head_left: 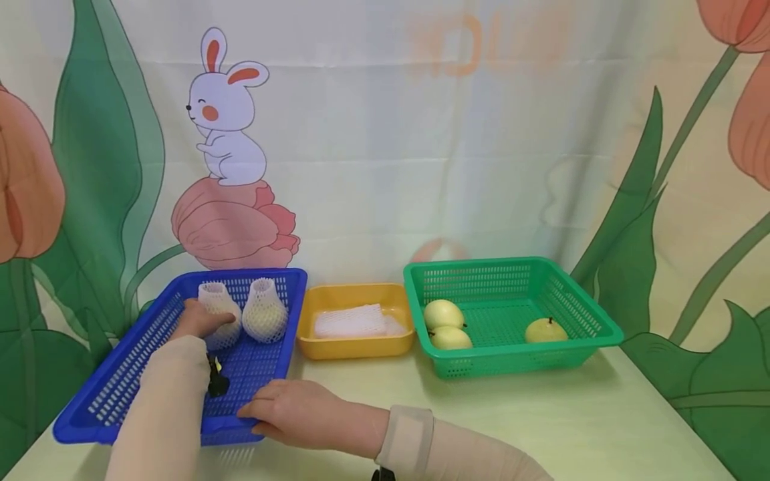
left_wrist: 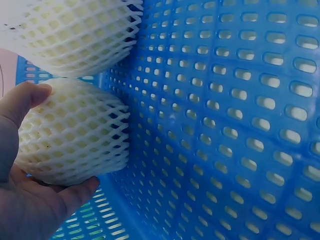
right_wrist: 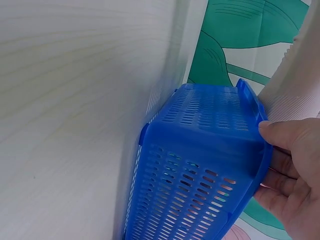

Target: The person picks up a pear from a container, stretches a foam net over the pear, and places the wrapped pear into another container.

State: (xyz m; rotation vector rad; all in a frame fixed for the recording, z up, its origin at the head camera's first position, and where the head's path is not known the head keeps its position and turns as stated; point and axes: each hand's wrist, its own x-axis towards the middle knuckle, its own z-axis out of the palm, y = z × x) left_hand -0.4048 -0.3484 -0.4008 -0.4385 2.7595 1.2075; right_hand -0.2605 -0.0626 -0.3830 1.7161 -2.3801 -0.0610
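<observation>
In the head view, my left hand (head_left: 201,318) reaches into the blue basket (head_left: 246,374) and grips a pear in a white foam net (head_left: 219,321). The left wrist view shows the thumb and fingers of that hand curled round the netted pear (left_wrist: 75,130). A second netted pear (head_left: 265,314) stands close beside it, to the right. My right hand (head_left: 301,411) is at the basket's near right corner. In the right wrist view, its thumb and fingers pinch the basket rim (right_wrist: 255,170).
A yellow tray (head_left: 355,349) holding white foam nets (head_left: 351,322) stands right of the blue basket. Farther right is a green basket (head_left: 493,364) with two pears at its left, one a pear (head_left: 444,314), and another pear (head_left: 546,331) on its right. A printed curtain (head_left: 373,147) hangs behind.
</observation>
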